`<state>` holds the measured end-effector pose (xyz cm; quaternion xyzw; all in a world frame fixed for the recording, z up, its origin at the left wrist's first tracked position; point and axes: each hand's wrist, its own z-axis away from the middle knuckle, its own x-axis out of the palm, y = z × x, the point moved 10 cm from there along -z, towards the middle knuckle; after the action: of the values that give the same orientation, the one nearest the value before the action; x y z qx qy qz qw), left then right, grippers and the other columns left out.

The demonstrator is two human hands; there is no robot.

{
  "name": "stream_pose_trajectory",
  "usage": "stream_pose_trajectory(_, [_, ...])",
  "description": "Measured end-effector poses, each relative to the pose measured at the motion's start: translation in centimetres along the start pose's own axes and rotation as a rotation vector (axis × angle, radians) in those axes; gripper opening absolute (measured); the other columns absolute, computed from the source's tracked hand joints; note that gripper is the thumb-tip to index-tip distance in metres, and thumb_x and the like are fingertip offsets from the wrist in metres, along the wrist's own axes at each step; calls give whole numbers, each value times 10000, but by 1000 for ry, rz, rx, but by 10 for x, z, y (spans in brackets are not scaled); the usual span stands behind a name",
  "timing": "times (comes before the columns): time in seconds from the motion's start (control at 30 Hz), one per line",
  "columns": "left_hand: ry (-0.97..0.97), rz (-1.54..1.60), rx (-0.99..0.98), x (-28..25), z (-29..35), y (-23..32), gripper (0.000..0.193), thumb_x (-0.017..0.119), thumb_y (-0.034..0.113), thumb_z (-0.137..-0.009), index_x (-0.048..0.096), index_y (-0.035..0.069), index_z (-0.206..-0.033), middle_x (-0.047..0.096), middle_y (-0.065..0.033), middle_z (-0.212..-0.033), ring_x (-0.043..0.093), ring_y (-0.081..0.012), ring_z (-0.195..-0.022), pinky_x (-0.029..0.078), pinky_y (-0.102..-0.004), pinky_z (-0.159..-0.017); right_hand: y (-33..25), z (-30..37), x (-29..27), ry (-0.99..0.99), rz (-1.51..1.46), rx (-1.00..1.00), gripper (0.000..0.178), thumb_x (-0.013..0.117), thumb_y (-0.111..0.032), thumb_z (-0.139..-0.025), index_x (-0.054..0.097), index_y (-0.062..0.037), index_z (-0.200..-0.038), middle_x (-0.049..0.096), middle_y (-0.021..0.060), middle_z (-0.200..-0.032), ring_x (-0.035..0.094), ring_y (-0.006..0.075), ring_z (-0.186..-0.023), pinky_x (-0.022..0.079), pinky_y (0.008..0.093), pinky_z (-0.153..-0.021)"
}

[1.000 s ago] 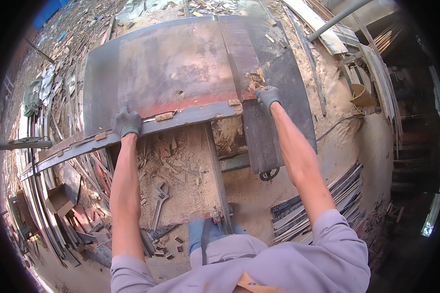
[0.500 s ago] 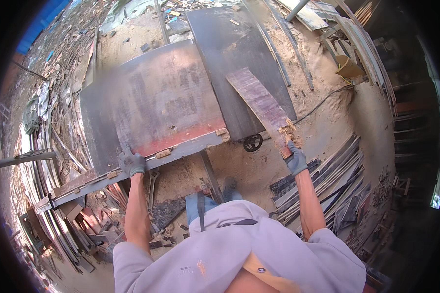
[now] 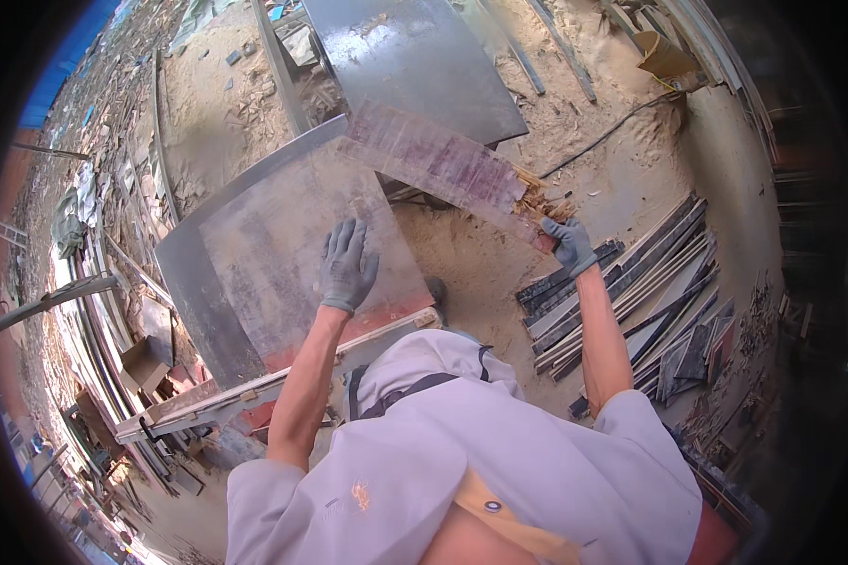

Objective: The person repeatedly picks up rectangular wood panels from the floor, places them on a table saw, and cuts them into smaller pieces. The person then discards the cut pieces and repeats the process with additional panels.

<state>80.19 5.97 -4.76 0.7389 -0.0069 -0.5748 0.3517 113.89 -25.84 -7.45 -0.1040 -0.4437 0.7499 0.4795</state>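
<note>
My right hand (image 3: 569, 245) wears a grey glove and grips a long purplish-brown plywood strip (image 3: 433, 169) by its near right end. That end is splintered, with pale torn wood showing. The strip slants up and to the left, its far end over the upper right corner of the worktable (image 3: 283, 231). The tabletop is dark, with a worn, dusty patch and red along the near edge. My left hand (image 3: 349, 268), gloved too, holds nothing, its fingers stretched out over the tabletop. Whether it touches the surface I cannot tell.
A rail (image 3: 236, 400) runs along the table's near edge, close to my body. Beyond stands a large dark board (image 3: 415, 66). Cut wood strips (image 3: 631, 292) lie piled on the ground at right. More scrap wood (image 3: 104, 348) is heaped at left. A cable (image 3: 612, 137) crosses the sandy ground.
My left hand has left the table's near edge and moved forward and right over the top. The plywood strip has swung leftward at its far end. My view has shifted too.
</note>
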Motion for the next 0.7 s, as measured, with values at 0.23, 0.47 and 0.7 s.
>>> stream_pose_trajectory(0.23, [399,42,-533,-31,36,-54,845,757,375,-881,413,-26,-1540,406,-332,-1564,399,-472,-1449,313,-526,-1206,34,-37,15,-162,367,236,256,844,-107,-883,737,-42,-1106,740,31,-868,676,124,-685,546,287,-590])
stream_pose_trajectory(0.47, [0,-193,-644,58,194,-59,884,753,398,-848,422,6,-1568,412,-355,-1544,402,-508,-1429,326,-541,-1194,175,-46,36,-333,683,356,285,799,-90,-894,707,-63,-1163,712,19,-860,641,98,-664,525,272,-563])
stream_pose_trajectory(0.7, [104,-257,-673,62,212,-40,755,730,399,-829,555,63,-1482,490,-327,-1431,491,-482,-1303,405,-565,-1097,197,-55,24,-354,964,27,584,788,-151,-879,573,-41,-1410,758,113,-1072,711,172,-928,573,321,-810])
